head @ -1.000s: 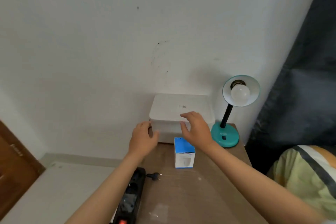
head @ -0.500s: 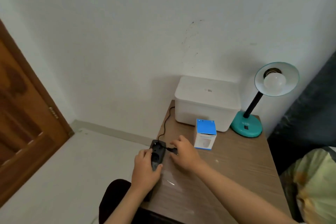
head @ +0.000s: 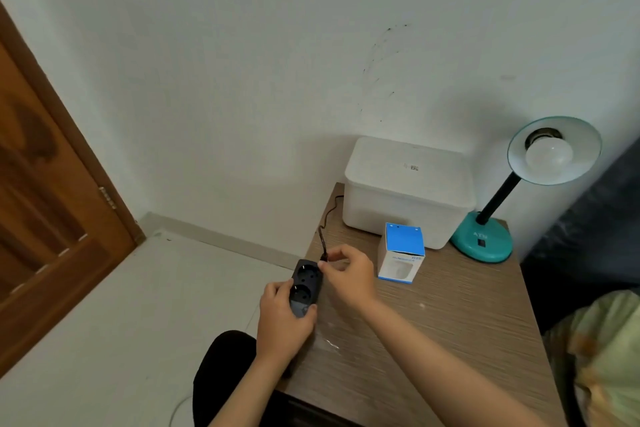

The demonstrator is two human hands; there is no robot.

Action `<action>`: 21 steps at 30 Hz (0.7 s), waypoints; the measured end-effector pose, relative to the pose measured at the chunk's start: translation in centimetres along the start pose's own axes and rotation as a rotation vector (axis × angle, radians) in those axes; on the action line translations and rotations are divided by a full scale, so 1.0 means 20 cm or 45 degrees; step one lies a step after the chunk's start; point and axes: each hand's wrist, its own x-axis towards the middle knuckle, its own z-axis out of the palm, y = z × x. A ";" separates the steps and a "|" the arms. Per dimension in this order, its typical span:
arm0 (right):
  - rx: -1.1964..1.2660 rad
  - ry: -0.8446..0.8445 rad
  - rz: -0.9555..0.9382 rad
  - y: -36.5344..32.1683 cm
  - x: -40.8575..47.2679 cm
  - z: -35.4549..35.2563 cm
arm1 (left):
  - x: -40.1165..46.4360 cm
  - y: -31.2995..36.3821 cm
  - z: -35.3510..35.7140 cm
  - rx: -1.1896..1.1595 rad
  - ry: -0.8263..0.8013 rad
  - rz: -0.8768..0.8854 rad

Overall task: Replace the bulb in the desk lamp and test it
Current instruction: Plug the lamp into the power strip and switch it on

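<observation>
At the bench's [head: 450, 315] left edge, your right hand [head: 348, 279] has lifted the black cord plug [head: 323, 257], pinching it above the black plastic power strip [head: 305, 286] your left hand [head: 282, 322] grips; the teal metal desk lamp [head: 485, 236] waits unplugged, well apart.

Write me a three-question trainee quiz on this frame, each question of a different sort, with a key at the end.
1. True or false: the plug pinched by the right hand is already seated in the power strip.
2. Multiple choice: the blue and white bulb box stands
A. on top of the white storage box
B. in front of the white storage box
C. on the floor
3. Fill in: the left hand grips the ____.

Key
1. False: the plug is held just above the far socket, not yet in.
2. B
3. power strip, at the table's left edge. The desk lamp, with a bulb fitted, is unlit.
</observation>
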 end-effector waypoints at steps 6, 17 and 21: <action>-0.094 -0.117 0.030 0.00 -0.02 0.06 | 0.00 -0.01 0.00 -0.009 0.009 0.019; -0.316 -0.170 0.015 0.00 0.02 0.12 | 0.01 -0.04 0.02 -0.007 0.015 0.018; -0.346 -0.136 0.000 -0.01 0.02 0.15 | 0.02 -0.04 0.02 -0.001 0.009 0.029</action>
